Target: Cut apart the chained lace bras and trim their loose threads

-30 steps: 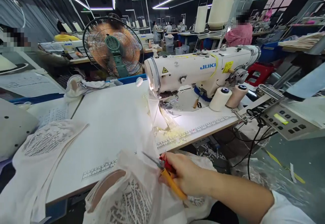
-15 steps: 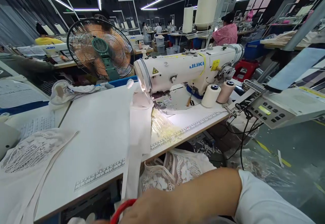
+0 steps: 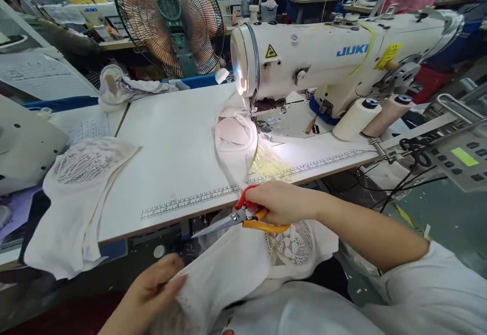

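Observation:
My right hand [image 3: 279,200] is closed around scissors [image 3: 238,217] with one red and one orange handle. Their blades point left, just past the table's front edge. My left hand [image 3: 155,287] pinches the edge of a white bra [image 3: 228,259] with lace cups, which lies across my lap and below the blades. Another pale bra cup [image 3: 236,135] rests under the sewing machine's needle area, its fabric narrowing toward my right hand. Whether the blades touch any fabric I cannot tell.
A white JUKI sewing machine [image 3: 319,51] stands on the table [image 3: 171,147]. Thread cones [image 3: 356,118] and a control panel [image 3: 462,157] are at the right. A fan [image 3: 169,15] stands behind. More lace bra pieces [image 3: 81,188] hang over the left side.
The view has tilted down and come closer. My right hand has risen to the table's edge with the scissors. My left hand now shows, holding the bra. The long white strip below the machine no longer hangs straight down.

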A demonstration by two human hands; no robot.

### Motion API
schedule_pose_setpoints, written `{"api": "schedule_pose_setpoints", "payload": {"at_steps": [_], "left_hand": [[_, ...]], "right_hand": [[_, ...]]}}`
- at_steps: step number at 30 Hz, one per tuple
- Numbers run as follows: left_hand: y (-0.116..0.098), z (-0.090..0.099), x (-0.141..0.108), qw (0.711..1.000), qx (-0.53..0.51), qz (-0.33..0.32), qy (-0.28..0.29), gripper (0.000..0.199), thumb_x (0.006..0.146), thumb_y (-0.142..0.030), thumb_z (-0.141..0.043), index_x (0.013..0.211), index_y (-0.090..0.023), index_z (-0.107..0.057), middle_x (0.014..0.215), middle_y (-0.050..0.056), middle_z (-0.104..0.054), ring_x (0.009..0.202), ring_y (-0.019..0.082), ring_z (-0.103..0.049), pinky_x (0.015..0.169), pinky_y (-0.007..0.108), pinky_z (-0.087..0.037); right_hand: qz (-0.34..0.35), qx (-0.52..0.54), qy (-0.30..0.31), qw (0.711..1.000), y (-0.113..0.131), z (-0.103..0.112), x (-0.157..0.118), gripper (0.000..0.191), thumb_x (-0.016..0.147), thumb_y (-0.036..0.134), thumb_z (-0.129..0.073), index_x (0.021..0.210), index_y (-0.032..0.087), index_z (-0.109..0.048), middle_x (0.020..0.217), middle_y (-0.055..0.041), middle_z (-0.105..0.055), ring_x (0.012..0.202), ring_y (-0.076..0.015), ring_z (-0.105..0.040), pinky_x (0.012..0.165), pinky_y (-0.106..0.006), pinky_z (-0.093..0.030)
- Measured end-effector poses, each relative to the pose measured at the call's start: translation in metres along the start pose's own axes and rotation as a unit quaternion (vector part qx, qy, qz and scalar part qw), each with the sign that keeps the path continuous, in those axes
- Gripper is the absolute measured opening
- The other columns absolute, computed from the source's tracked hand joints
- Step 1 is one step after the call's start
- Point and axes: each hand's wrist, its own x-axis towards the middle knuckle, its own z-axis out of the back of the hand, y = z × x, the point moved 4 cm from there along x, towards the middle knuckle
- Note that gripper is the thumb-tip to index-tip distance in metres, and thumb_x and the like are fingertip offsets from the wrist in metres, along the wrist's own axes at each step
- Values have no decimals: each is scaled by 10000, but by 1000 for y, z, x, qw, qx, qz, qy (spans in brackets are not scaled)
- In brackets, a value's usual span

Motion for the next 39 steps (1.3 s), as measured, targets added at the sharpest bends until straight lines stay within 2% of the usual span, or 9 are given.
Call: {"api": "schedule_pose_setpoints", "payload": {"at_steps": [3, 6, 8, 11, 14, 17, 20, 22, 39], "left_hand": [[-9, -15, 25, 990, 120, -61, 43, 129, 806, -259, -554, 849, -211, -665, 847, 50, -679, 747, 197, -660, 621, 220, -518], [-37, -27, 36, 973, 152, -175, 4, 337, 806, -196, -534, 1142, -218, -546, 1054, 77, -669, 890, 217, -655, 739, 254, -521], [-60, -36, 39, 956, 153, -251, -8, 362, 800, -182, -533, 1160, -212, -517, 1107, 94, -647, 944, 235, -637, 777, 288, -514], [-80, -48, 46, 943, 166, -286, -30, 235, 791, -182, -556, 1024, -206, -559, 926, 67, -695, 816, 216, -658, 663, 267, -514], [-83, -51, 56, 961, 122, -241, -64, 112, 798, -157, -542, 886, -210, -587, 734, 10, -682, 655, 163, -637, 593, 233, -482], [-74, -51, 63, 991, -40, -116, -54, 62, 803, -181, -542, 769, -210, -585, 720, -3, -637, 643, 137, -591, 579, 209, -462], [-66, -52, 65, 978, -206, 22, -33, 111, 798, -229, -560, 692, -195, -566, 734, -1, -594, 657, 124, -532, 566, 191, -430], [-65, -51, 65, 963, -257, 74, -44, 118, 776, -244, -591, 675, -188, -569, 734, 1, -578, 671, 126, -501, 580, 193, -412], [-60, -56, 71, 936, -307, 167, -44, 278, 597, -378, -763, 602, -163, -586, 595, -30, -523, 563, 99, -428, 516, 180, -378]], "right_hand": [[0, 10, 36, 999, 2, 1, 3, 91, 717, 113, -534, 782, 163, -494, 764, -22, -573, 631, -132, -473, 516, -222, -313], [39, 39, 78, 995, 16, 3, 6, 95, 724, 113, -531, 772, 166, -467, 734, -6, -528, 612, -122, -444, 517, -220, -319], [54, 58, 97, 992, 23, 5, 8, 127, 717, 102, -533, 754, 172, -433, 727, 0, -506, 609, -118, -437, 517, -220, -322], [51, 78, 105, 990, 25, 9, 14, 178, 718, 102, -526, 706, 190, -371, 699, 16, -475, 591, -112, -423, 518, -224, -322], [48, 81, 98, 991, 18, 11, 19, 201, 729, 127, -517, 671, 198, -338, 649, 33, -439, 568, -110, -404, 518, -230, -314], [41, 81, 85, 992, 8, 15, 24, 192, 738, 161, -510, 661, 199, -338, 631, 37, -427, 563, -113, -396, 515, -235, -306], [35, 80, 71, 994, 0, 18, 29, 188, 749, 205, -520, 662, 196, -354, 644, 32, -445, 564, -114, -393, 513, -241, -295], [43, 80, 63, 994, -2, 20, 31, 196, 749, 226, -537, 665, 194, -364, 651, 31, -455, 568, -114, -393, 513, -242, -290], [67, 40, 79, 994, 4, 20, 36, 209, 737, 165, -521, 650, 202, -335, 617, 35, -431, 548, -116, -385, 510, -250, -310]]}}
